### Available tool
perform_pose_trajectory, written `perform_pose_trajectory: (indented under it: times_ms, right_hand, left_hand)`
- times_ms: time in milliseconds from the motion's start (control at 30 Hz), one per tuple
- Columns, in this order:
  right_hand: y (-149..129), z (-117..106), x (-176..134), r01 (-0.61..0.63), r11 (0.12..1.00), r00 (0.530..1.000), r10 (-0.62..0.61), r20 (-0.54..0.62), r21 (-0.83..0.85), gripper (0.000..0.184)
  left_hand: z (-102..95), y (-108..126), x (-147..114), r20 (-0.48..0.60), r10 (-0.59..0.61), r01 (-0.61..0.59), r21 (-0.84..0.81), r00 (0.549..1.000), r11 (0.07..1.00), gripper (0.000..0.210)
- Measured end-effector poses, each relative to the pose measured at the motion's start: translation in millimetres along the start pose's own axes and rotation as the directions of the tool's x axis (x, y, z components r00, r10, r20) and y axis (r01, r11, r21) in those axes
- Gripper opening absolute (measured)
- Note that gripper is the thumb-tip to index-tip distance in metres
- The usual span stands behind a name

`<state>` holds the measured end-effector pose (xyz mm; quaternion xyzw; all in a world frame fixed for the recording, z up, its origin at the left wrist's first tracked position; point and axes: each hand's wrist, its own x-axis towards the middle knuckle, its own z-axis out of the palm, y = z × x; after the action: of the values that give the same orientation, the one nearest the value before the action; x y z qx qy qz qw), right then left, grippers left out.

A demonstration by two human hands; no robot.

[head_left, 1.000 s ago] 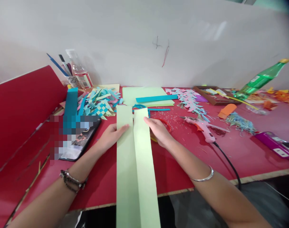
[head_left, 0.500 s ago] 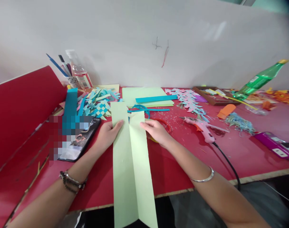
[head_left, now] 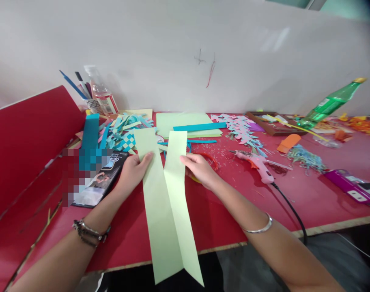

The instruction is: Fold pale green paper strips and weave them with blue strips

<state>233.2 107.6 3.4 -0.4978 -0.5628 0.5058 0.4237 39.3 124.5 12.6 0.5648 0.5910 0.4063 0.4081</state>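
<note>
A long sheet of pale green paper point(head_left: 160, 215) is held upright between my hands, its lower end past the table's front edge. It is split from the top down the crease into two strips, still joined lower down. My left hand point(head_left: 133, 174) grips the left strip with the thumb in front and fingers behind. My right hand point(head_left: 200, 170) pinches the right strip by its outer edge. Behind the sheet, partly hidden, lie a teal paper strip point(head_left: 203, 141) and red-ringed scissors or a loop point(head_left: 214, 160), too covered to tell.
Left of my hands lies a phone point(head_left: 102, 178), near heaped paper strips point(head_left: 127, 125) and a plastic bottle point(head_left: 102, 93). On the right are a pink glue gun point(head_left: 258, 162) with its cord, a purple power strip point(head_left: 352, 186) and a tilted green bottle point(head_left: 331, 103). Green sheets point(head_left: 185, 119) lie behind.
The split at the top has lengthened downward and the two strips stand farther apart. My left hand has shifted slightly left; the sheet's lower end has swung a little right and up.
</note>
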Motion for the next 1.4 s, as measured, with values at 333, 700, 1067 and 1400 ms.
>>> perform_pose_trajectory:
  times_ms: [333, 700, 1067, 1400]
  right_hand:
    - [-12.6, -3.5, -2.4, -0.004, 1.0, 0.994, 0.008, 0.108, -0.031, 0.031]
    - [-6.2, -1.3, -2.5, 0.069, 0.973, 0.998, -0.07, 0.002, -0.221, 0.037]
    - [-5.0, 0.2, -1.5, 0.048, 0.991, 0.999, -0.047, 0.011, -0.124, 0.032]
    - [-6.0, -2.8, -1.3, 0.051, 0.996, 0.994, -0.059, -0.097, -0.08, 0.034]
  left_hand:
    - [4.0, 2.5, -4.5, 0.216, -0.007, 0.007, -0.003, 0.976, 1.0, 0.043]
    - [2.4, 1.1, -4.2, 0.055, 0.069, -0.069, -0.004, 0.996, 0.998, 0.04]
    - [1.5, 1.8, -3.1, -0.035, 0.108, -0.107, 0.045, 0.993, 0.993, 0.038]
    - [1.6, 2.7, -4.1, 0.249, -0.017, 0.03, -0.049, 0.968, 0.998, 0.048]
